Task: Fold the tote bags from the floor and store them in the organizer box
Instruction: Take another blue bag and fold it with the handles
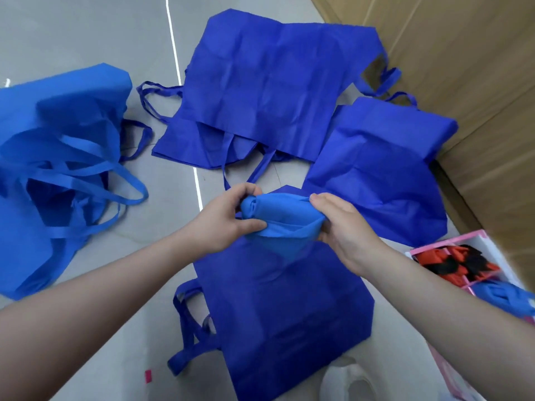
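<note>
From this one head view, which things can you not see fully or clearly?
- organizer box: cut off by the right edge; the right arm covers its near part.
- folded bag: both ends hidden inside the left hand and right hand.
- dark blue bag below the hands: top edge covered by them.
- white object: cut off by the bottom edge, blurred.

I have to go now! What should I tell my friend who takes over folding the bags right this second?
Left hand and right hand: both grip the rolled light-blue tote bag, held above the floor.
Organizer box, lower right: red-and-black folded bags in one compartment, a blue bag in the next.
Left to do: finish this bundle and store it, then fold the four dark-blue tote bags lying flat and the light-blue pile at left.
</note>
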The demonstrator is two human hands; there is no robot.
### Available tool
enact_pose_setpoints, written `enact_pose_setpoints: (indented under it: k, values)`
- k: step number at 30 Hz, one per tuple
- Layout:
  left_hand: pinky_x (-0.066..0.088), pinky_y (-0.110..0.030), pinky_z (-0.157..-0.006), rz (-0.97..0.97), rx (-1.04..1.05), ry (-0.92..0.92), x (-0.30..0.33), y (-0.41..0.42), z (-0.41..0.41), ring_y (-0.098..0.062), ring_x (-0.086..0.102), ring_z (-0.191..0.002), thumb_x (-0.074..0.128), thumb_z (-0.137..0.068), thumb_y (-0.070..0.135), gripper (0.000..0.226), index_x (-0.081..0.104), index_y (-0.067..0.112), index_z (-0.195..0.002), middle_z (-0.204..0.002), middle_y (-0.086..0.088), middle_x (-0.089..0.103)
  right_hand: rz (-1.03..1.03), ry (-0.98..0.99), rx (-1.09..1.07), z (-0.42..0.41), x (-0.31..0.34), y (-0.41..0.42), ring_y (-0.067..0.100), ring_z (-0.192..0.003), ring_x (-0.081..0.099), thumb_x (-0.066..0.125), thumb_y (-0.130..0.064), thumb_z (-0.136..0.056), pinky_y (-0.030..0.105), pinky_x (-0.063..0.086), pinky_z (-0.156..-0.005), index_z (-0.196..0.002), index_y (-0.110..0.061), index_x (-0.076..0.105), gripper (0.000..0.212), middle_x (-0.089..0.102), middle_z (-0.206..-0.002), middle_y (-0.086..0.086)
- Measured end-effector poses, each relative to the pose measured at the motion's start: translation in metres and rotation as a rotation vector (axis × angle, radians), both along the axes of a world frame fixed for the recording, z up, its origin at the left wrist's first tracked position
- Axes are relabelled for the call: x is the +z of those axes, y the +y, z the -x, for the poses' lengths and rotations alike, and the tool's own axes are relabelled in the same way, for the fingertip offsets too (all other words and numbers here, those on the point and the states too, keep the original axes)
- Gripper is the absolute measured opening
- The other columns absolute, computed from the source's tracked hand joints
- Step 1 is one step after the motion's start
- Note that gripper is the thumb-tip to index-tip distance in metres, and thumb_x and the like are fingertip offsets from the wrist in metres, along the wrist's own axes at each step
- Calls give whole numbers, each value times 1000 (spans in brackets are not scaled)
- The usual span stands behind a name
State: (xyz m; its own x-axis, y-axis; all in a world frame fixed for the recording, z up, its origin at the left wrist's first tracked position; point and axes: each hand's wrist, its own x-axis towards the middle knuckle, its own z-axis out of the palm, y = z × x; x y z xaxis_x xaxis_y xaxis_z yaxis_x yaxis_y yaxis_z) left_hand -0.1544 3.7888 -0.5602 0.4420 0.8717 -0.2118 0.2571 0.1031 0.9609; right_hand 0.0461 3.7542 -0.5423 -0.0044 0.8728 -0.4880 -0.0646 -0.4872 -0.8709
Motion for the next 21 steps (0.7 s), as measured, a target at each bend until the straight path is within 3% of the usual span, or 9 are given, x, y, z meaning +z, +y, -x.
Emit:
enact_pose_setpoints:
  k: [3,6,8,11,14,17,21]
  values:
    - [51,-28,-72,5,-47,15,2,1,-24,-10,54,-80,69,-79,-4,33,51,22,-91,-85,6,55,-30,-9,-25,-25,4,-6,19,-75,48,46,-13,-97,33,46,-70,-79,-12,52,19,51,-78,4]
    - [49,-28,-73,45,-121,-10,4,-2,-51,-8,54,-81,70,-79,-1,32,52,21,-95,-86,6,56,52,238,-195,-52,-1,-19,14,-67,59,43,-11,-98,23,53,-59,-82,-8,55,20,60,-75,3]
    - [49,-26,-75,88,-151,-31,5,-6,-73,-7,56,-82,66,-81,-5,30,54,18,-97,-87,6,57,92,411,-299,-72,-11,-31,16,-76,66,44,-12,-98,26,57,-67,-96,-2,59,18,67,-88,8]
    - [49,-21,-72,184,-174,-86,2,-13,-108,-7,59,-81,63,-82,-7,29,55,17,-97,-85,8,62,94,507,-428,-102,-18,-46,20,-89,65,51,-16,-88,27,55,-76,-109,4,60,29,66,-104,14]
    - [51,-20,-73,284,-174,-138,-4,-25,-146,-8,64,-83,61,-83,-8,28,57,16,-98,-89,6,67,47,500,-527,-132,-21,-62,16,-70,69,48,-11,-93,24,55,-62,-86,0,68,24,71,-81,9]
    - [53,-19,-73,362,-187,-165,-11,-36,-175,-8,66,-84,59,-84,-8,30,58,16,-102,-89,7,69,10,476,-626,-153,-29,-80,14,-65,68,44,-3,-95,23,55,-57,-87,1,64,22,71,-73,7]
    - [54,-22,-76,383,-201,-152,-16,-43,-202,-11,65,-84,59,-85,-6,31,58,15,-106,-92,2,69,2,585,-764,-168,-46,-100,11,-58,66,48,2,-86,20,54,-52,-75,-8,63,21,69,-66,3]
